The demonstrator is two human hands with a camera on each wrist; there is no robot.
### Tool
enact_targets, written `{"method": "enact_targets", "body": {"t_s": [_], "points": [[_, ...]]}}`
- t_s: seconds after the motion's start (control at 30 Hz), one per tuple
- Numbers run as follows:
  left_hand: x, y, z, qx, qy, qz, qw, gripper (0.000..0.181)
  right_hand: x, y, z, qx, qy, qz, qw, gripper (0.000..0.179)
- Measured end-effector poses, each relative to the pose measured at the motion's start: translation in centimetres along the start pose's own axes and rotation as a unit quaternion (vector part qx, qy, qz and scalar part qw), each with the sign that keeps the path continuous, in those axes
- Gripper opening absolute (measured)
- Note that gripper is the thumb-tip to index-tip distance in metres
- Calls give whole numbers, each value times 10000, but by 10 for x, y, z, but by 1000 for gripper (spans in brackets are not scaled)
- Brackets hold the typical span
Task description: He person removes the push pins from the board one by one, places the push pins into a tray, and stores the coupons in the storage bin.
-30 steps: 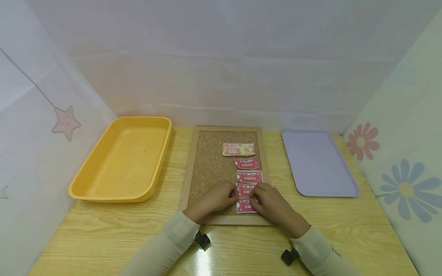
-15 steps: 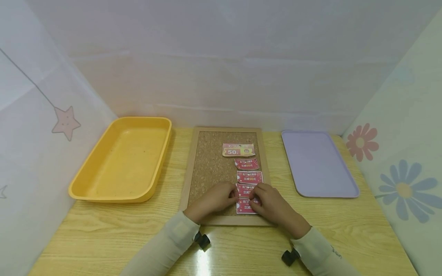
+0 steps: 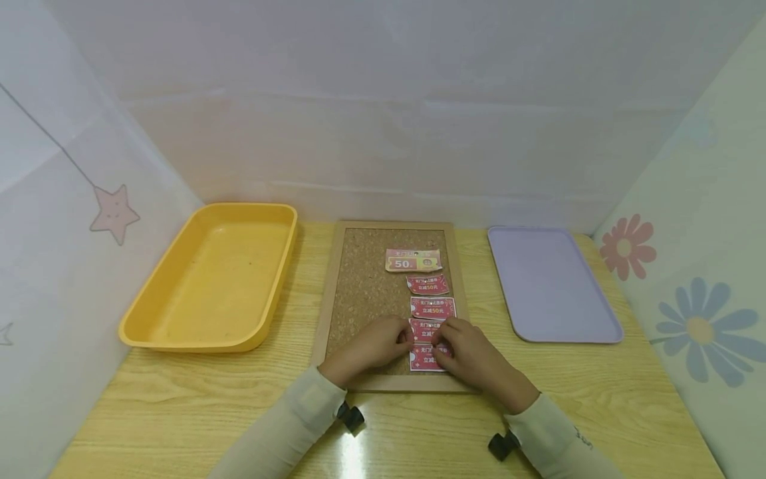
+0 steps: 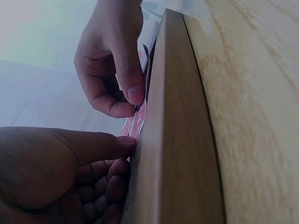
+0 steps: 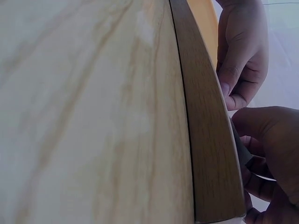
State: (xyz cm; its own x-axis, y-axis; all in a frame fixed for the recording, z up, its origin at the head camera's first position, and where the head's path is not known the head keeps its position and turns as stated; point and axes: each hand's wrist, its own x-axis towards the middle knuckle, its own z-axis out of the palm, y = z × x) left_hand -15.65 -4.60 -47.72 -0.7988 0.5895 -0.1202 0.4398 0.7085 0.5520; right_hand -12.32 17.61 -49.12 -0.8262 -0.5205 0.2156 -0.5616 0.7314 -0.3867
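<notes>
A framed cork board (image 3: 365,286) lies on the table, with a column of paper coupons along its right part. My left hand (image 3: 377,342) pinches the left edge of the lowest red coupon (image 3: 422,360), thumb and index fingertip together there. Over the same coupon, my right hand (image 3: 475,352) has thumb and index finger pinched on a small dark pin (image 4: 136,108), seen in the left wrist view. The right fingers cover part of the two lowest coupons. In the right wrist view, the coupon's dark underside lifts by the right hand (image 5: 280,144).
Above it are more pinned red coupons (image 3: 433,307) and a larger pink-and-yellow coupon (image 3: 413,261). To the left stands a deep yellow tray (image 3: 209,279), to the right a flat lilac tray (image 3: 556,286). White sheeting (image 3: 383,133) hangs behind the table (image 3: 209,399).
</notes>
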Motion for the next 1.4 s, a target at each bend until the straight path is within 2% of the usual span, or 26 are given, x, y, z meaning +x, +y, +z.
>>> {"method": "enact_targets", "body": {"t_s": [0.23, 1.4], "points": [[0, 0, -1, -9, 23, 23, 10000, 14, 0, 0, 0, 35, -57, 39, 10000, 8], [1, -1, 1, -113, 0, -7, 9999, 15, -2, 3, 1, 158, 170, -79, 9997, 6]]}}
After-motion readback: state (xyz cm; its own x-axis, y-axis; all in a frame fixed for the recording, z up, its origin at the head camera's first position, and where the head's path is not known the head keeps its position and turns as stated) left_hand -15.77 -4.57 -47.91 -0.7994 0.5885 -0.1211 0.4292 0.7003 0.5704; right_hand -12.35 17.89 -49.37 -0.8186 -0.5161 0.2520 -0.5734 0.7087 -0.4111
